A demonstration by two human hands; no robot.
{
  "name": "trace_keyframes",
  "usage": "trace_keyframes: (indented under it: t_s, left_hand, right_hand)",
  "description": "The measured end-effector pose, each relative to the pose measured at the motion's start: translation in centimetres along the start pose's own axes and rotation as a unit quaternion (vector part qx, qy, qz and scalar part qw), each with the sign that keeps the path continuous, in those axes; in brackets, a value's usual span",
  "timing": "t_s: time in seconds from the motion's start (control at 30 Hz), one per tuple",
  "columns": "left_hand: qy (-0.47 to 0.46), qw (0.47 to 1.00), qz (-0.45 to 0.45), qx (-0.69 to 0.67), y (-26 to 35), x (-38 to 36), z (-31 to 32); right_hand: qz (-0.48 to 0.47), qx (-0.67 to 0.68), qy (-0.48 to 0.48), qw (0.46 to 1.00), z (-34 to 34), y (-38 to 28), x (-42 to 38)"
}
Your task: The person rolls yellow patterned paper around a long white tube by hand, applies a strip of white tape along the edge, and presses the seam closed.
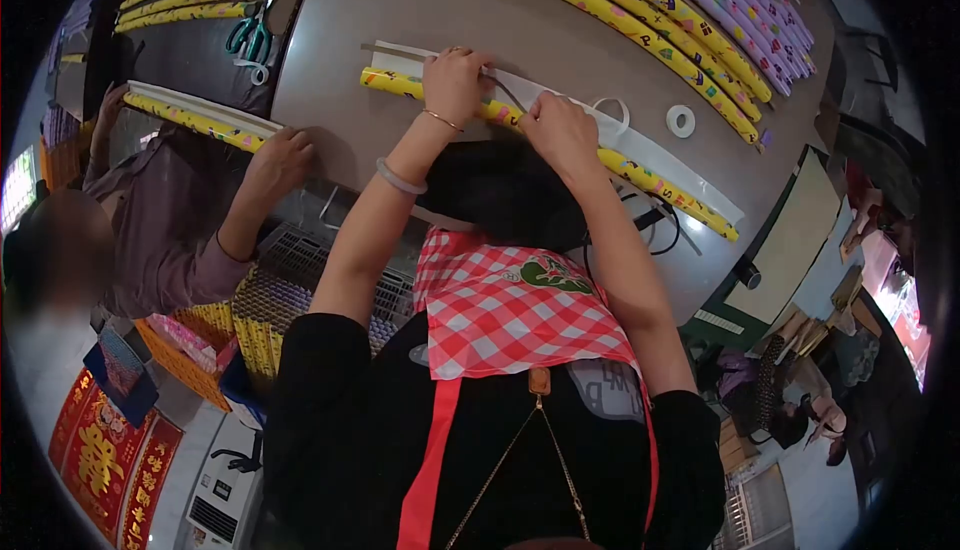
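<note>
A yellow patterned wrapping paper roll [640, 174] lies aslant along the near table edge, with the pale inner side of its sheet [690, 179] showing behind it. My left hand [457, 81] is closed over the left part of the roll, fingertips at the pale sheet. A thin dark strip [507, 91] runs from those fingertips to my right hand [560, 132], whose fingers are pinched on its end above the roll. A white loop of ribbon or tape [614, 117] stands beside my right hand. To its right lies a white tape roll [680, 121].
Several yellow rolls [610, 15] and purple rolls [735, 10] lie at the table's back right. At left, a co-worker's hand [280, 164] is on another yellow roll [195, 122]. Green-handled scissors [250, 40] lie beyond it. A black cable [672, 233] hangs by the near edge.
</note>
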State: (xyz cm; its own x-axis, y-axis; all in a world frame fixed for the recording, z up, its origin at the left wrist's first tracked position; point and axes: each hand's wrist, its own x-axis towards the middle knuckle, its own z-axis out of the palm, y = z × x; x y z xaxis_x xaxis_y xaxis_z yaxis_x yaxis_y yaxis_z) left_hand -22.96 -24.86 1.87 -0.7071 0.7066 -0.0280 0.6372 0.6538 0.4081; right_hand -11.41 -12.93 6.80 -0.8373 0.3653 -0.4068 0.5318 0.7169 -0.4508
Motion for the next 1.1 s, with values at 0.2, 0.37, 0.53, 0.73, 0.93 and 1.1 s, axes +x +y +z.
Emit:
trace_keyframes:
  t_s: [0.2, 0.37, 0.53, 0.73, 0.93, 1.1]
  left_hand:
    - [0.009, 0.993, -0.041, -0.109, -0.8, 0.0, -0.3]
    - [0.050, 0.957, -0.085, -0.274, -3.3, 0.1, -1.2]
    - [0.049, 0.994, -0.007, -0.097, -5.0, 1.2, -3.1]
    - [-0.140, 0.976, -0.009, -0.165, -1.5, 1.4, -3.9]
    - [-0.099, 0.987, 0.122, -0.018, 0.9, 0.1, -2.0]
    - [-0.184, 0.982, 0.012, -0.038, 0.6, 0.8, -0.9]
  right_hand:
    - [-0.003, -0.023, 0.016, 1.000, 0.5, 0.0, 0.0]
    - [0.003, -0.023, 0.009, 1.000, 0.3, -0.1, 0.1]
    - [0.039, -0.022, -0.003, 0.999, -0.1, -0.5, 0.2]
    - [0.046, 0.079, -0.058, 0.994, -0.4, -0.8, 0.4]
    - [0.024, 0.128, -0.103, 0.986, 0.4, 0.1, 1.0]
    - [-0.007, 0.173, -0.111, 0.979, 0.0, 0.5, 1.0]
